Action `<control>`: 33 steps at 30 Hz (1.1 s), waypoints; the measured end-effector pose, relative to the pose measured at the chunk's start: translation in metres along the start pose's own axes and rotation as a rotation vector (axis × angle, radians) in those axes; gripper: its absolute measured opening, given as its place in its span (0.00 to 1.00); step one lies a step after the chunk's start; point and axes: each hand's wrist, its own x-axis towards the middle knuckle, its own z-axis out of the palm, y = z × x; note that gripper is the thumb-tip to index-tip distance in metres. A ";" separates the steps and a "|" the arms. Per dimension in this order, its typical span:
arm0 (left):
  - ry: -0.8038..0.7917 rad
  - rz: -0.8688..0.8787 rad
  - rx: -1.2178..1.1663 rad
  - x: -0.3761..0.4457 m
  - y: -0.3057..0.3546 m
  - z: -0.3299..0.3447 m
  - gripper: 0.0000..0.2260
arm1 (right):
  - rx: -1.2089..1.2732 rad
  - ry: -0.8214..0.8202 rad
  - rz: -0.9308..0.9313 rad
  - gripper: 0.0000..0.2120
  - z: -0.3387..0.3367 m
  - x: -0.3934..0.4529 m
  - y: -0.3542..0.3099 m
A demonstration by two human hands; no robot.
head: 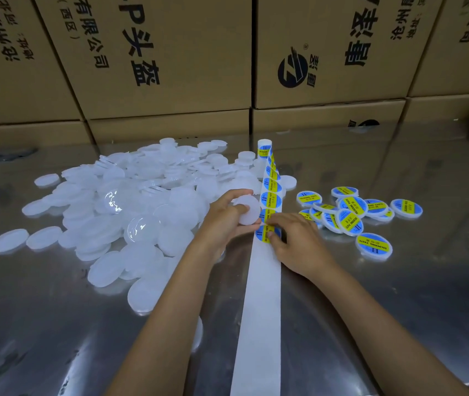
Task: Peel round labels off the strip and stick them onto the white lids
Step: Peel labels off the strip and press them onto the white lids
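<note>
A long white backing strip (261, 295) runs up the middle of the steel table, carrying round blue-and-yellow labels (271, 200) on its far half. My left hand (221, 221) grips a bare white lid (249, 210) just left of the strip. My right hand (296, 241) rests on the strip, its fingertips pinching the edge of the nearest label (264, 234). A big heap of unlabelled white lids (141, 195) lies to the left. Several labelled lids (350, 212) lie to the right.
Stacked cardboard boxes (170, 67) with black print form a wall along the table's far side. The strip's far end rises over a white roll (264, 145). The shiny steel table (399, 295) shows bare surface at the front left and right.
</note>
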 end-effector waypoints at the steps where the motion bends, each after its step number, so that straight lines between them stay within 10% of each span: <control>1: 0.000 0.016 0.013 0.000 -0.001 0.002 0.16 | 0.014 -0.006 0.015 0.12 -0.001 0.000 0.000; 33: -0.078 0.153 0.072 0.008 -0.014 0.010 0.19 | 0.469 0.056 0.125 0.10 -0.015 -0.005 -0.018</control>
